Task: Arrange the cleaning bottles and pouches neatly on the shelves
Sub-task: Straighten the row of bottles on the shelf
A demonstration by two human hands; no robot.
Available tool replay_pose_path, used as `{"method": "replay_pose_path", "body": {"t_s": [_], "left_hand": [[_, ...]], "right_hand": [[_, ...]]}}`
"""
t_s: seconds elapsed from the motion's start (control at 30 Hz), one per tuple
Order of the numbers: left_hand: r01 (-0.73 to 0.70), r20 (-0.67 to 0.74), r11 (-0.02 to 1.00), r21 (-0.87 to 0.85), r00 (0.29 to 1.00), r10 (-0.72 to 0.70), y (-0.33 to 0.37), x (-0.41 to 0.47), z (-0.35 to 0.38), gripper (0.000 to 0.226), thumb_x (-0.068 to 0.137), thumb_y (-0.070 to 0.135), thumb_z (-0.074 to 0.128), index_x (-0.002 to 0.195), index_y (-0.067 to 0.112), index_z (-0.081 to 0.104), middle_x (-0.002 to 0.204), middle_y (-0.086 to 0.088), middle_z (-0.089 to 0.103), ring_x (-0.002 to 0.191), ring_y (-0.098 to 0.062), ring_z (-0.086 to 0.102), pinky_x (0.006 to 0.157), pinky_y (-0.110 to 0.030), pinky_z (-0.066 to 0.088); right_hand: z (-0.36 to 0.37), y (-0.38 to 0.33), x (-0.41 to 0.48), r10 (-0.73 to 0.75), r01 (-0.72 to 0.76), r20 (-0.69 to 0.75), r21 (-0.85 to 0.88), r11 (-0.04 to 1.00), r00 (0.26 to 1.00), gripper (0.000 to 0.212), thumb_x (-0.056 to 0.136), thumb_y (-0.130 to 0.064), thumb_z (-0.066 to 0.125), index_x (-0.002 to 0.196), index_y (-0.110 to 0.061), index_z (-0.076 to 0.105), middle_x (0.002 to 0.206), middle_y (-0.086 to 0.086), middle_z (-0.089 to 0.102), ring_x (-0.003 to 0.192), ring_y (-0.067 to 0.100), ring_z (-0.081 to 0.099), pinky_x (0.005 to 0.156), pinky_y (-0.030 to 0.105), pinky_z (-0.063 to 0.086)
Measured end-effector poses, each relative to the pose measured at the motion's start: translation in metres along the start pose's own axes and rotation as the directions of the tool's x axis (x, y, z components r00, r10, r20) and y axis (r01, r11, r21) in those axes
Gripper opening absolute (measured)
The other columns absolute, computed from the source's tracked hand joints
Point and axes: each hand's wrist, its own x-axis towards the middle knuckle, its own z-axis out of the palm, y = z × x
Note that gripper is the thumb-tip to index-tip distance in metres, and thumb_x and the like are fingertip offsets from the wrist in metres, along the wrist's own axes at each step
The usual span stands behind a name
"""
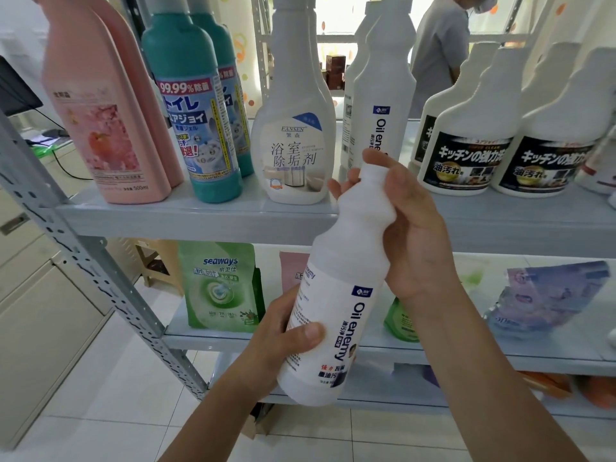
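Observation:
A white "Oil enemy" bottle (336, 305) is tilted in front of the grey shelves, held by both hands. My right hand (410, 235) grips its neck and shoulder. My left hand (283, 335) grips its lower body, thumb across the label. On the upper shelf (200, 218) stand pink bottles (106, 105), teal bottles (196, 108), a white FANSEN bottle (293, 128), matching "Oil enemy" bottles (383, 95) and black-labelled white bottles (466, 141). The middle shelf (213, 338) carries a green seaways pouch (220, 285), a pink pouch (293, 271) partly hidden by the bottle, and a purple pouch (546, 295) lying slanted.
A person in grey (440, 45) stands behind the shelving at the back. The perforated grey upright (100, 261) runs diagonally on the left, with pale cabinets (40, 295) beyond it. Orange items (566, 388) lie on the lowest shelf. White floor tiles (116, 395) lie below.

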Motion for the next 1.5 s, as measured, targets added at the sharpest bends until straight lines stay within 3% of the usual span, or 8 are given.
{"method": "replay_pose_path", "body": {"t_s": [0.13,0.37,0.6,0.8,1.03,1.17,1.27,1.5], "left_hand": [[0.005,0.039,0.999,-0.054,0.999,-0.003,-0.004,0.000,-0.005,0.097,0.061,0.053,0.085,0.124,-0.009,0.044,0.102,-0.019,0.069,0.091,-0.034,0.067,0.075,-0.043,0.055],[0.004,-0.018,1.000,-0.012,1.000,-0.004,-0.005,0.004,-0.006,0.072,0.052,0.056,0.088,0.110,0.017,0.069,0.098,-0.012,0.072,0.089,-0.030,0.070,0.073,-0.040,0.056],[0.008,0.092,0.998,-0.065,0.996,-0.002,-0.013,0.006,-0.004,0.066,0.068,0.047,0.083,0.122,0.016,0.062,0.108,-0.012,0.070,0.097,-0.031,0.067,0.080,-0.043,0.055],[0.027,0.060,0.997,-0.067,0.998,-0.023,-0.016,0.010,-0.003,0.089,0.064,0.050,0.084,0.124,-0.005,0.048,0.102,-0.017,0.070,0.090,-0.033,0.068,0.074,-0.041,0.055],[0.024,0.136,0.992,-0.126,0.991,-0.007,-0.016,0.009,-0.002,0.074,0.071,0.044,0.082,0.125,0.002,0.054,0.105,-0.019,0.068,0.092,-0.034,0.068,0.076,-0.043,0.055],[0.024,0.112,0.994,-0.103,0.994,-0.012,-0.012,0.010,0.000,0.087,0.067,0.048,0.083,0.124,-0.006,0.046,0.102,-0.017,0.069,0.090,-0.033,0.068,0.075,-0.042,0.055],[-0.005,0.076,0.998,-0.070,0.997,0.011,-0.010,0.009,-0.002,0.075,0.064,0.049,0.085,0.120,0.006,0.060,0.102,-0.016,0.070,0.090,-0.032,0.069,0.074,-0.042,0.055],[-0.039,0.046,0.999,-0.012,0.998,0.039,-0.006,0.006,0.001,0.065,0.062,0.053,0.084,0.114,0.018,0.066,0.101,-0.011,0.072,0.091,-0.027,0.070,0.074,-0.037,0.056]], "right_hand": [[-0.003,0.001,-0.002,0.052,-0.057,0.057,0.080,0.995,0.997,0.027,0.088,-0.019,0.047,0.111,-0.008,0.056,0.094,0.012,0.070,0.090,0.024,0.068,0.101,0.045,0.042],[-0.007,0.002,0.006,0.018,-0.017,-0.044,0.017,1.000,0.999,0.042,0.054,-0.027,0.087,0.089,-0.010,0.070,0.085,0.009,0.069,0.077,0.020,0.069,0.088,0.039,0.054],[-0.013,-0.001,0.005,0.116,-0.193,0.252,0.306,0.932,0.961,0.025,0.091,-0.011,0.056,0.111,0.004,0.059,0.103,0.024,0.065,0.106,0.037,0.060,0.105,0.056,0.036],[-0.018,-0.003,0.009,0.051,-0.063,0.098,0.129,0.990,0.994,0.032,0.063,-0.021,0.084,0.090,-0.010,0.070,0.083,0.007,0.066,0.077,0.019,0.066,0.088,0.038,0.052],[-0.017,-0.005,0.003,0.063,-0.113,0.242,0.198,0.974,0.968,0.027,0.084,-0.025,0.065,0.103,-0.006,0.069,0.101,0.013,0.070,0.099,0.026,0.065,0.098,0.053,0.045],[-0.013,-0.007,0.005,0.036,-0.052,0.163,0.092,0.994,0.986,0.036,0.073,-0.026,0.077,0.103,-0.010,0.065,0.085,0.008,0.066,0.082,0.019,0.064,0.092,0.045,0.050],[-0.011,-0.007,0.004,0.073,-0.110,0.191,0.189,0.976,0.979,0.031,0.088,-0.026,0.056,0.111,-0.006,0.060,0.083,0.014,0.067,0.085,0.027,0.066,0.100,0.049,0.045],[-0.001,-0.009,0.002,0.081,-0.095,0.092,0.163,0.982,0.992,0.027,0.087,-0.027,0.047,0.083,-0.011,0.069,0.081,0.011,0.069,0.084,0.024,0.067,0.094,0.048,0.050]]}}
